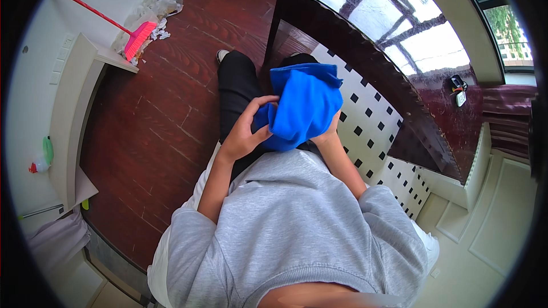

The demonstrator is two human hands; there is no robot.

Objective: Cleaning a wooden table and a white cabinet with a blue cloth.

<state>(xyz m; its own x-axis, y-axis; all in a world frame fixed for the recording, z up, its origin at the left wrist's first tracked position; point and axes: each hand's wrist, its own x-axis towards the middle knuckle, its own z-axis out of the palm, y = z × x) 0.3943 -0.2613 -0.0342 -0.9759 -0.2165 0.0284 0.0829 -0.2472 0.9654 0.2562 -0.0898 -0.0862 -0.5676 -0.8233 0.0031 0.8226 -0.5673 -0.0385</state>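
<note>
A bright blue cloth [306, 107], loosely folded, is held between my two hands above my lap. On its left edge, my left hand [248, 130] grips a fold, with fingers curled around it. Most of my right hand [329, 130] is hidden behind the cloth; its thumb side and wrist show at the lower right, supporting it from beneath. The cloth's upper end drapes in a folded flap over my right knee, though I cannot tell whether it touches. Black trousers [237, 90] cover my legs below.
A dark glossy table [372, 38] runs from upper middle to the right, with small items [459, 92] on its top. A pink broom [140, 38] lies against scraps and plastic [165, 4] on the wooden floor [171, 107]. To the left is a pale door frame [70, 115].
</note>
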